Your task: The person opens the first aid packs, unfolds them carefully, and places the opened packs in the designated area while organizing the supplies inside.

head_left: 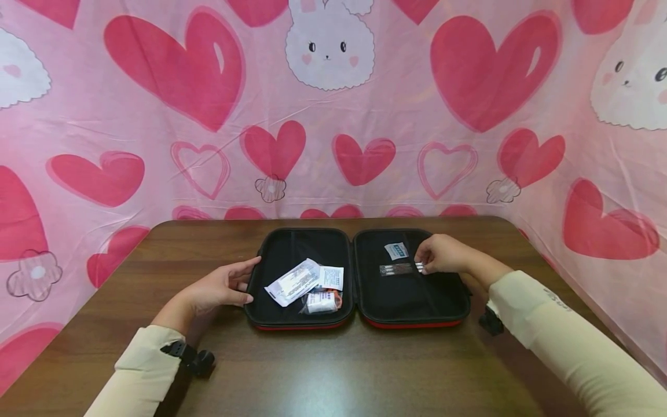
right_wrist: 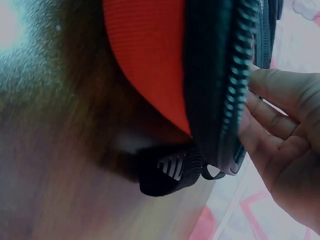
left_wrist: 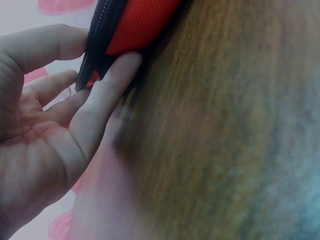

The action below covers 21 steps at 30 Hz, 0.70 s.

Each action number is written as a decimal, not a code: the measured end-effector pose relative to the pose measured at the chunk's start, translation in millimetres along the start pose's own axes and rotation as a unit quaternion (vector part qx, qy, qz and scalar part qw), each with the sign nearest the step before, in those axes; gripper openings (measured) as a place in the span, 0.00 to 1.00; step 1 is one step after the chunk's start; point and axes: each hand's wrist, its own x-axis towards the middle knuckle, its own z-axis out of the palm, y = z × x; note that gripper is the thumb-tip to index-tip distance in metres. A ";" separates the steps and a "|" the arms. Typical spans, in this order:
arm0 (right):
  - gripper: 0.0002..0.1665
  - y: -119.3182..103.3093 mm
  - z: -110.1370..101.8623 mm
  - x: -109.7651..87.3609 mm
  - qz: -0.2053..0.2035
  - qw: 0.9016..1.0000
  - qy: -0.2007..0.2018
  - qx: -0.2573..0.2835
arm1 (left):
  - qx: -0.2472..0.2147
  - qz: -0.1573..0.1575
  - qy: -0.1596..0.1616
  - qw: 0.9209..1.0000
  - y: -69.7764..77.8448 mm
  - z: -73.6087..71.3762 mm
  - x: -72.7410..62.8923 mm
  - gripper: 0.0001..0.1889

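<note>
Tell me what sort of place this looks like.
Probably an indoor tabletop set up for recording, though I can't see the wider room: a pink heart-print cloth hangs behind a wooden table, and what look like small black cameras are worn near both wrists.

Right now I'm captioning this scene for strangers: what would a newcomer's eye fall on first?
Probably the pink backdrop with its big red hearts and white rabbit faces, filling the upper head view. Next, the open black case on the brown table below, with white packets in its left half. The left hand rests against the case's left edge while the right hand pinches a slim clear packet at the right half.
</note>
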 end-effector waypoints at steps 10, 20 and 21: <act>0.09 -4.7 3.1 5.8 0.046 0.999 0.007 0.020 | 0.005 0.002 0.001 1.000 1.0 -0.2 -0.9 0.49; 0.12 -8.2 7.4 6.9 0.061 0.997 0.009 0.044 | -0.003 0.001 -0.006 1.000 1.2 0.5 -1.6 0.49; 0.12 -8.0 7.6 6.8 0.063 0.997 0.008 0.043 | -0.003 0.001 -0.005 1.000 1.1 0.6 -1.6 0.49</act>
